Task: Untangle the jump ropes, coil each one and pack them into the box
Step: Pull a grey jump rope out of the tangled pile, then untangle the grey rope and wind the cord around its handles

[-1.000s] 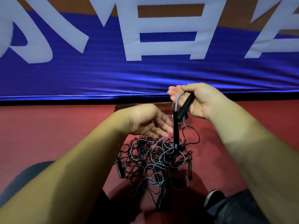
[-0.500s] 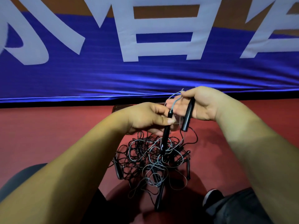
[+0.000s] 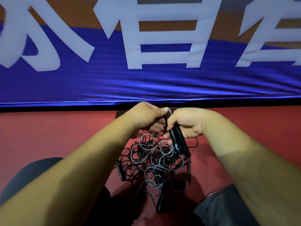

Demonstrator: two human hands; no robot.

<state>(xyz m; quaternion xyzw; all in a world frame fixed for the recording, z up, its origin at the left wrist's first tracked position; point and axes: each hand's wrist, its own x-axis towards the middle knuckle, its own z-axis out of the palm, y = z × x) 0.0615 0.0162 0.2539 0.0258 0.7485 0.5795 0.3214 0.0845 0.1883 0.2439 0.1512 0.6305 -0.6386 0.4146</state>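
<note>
A tangled heap of jump ropes [image 3: 151,162], black and grey cords with black handles, lies on the red floor between my legs. My right hand [image 3: 187,123] grips two black handles [image 3: 178,142] side by side, their lower ends pointing down toward the heap. My left hand [image 3: 146,118] is curled and pinches the top end of a handle right against my right hand. Loose handles lie at the heap's left [image 3: 121,172], right [image 3: 189,170] and front [image 3: 160,201]. A dark box [image 3: 119,114] shows partly behind my hands, mostly hidden.
A blue banner [image 3: 146,82] with large white characters hangs just behind the box. Red floor [image 3: 48,132] spreads to both sides. My knees in dark trousers [image 3: 219,207] frame the heap at the bottom.
My left hand brought the second handle up to my right hand. The right hand now holds both handles together, and both hands have met above the heap.
</note>
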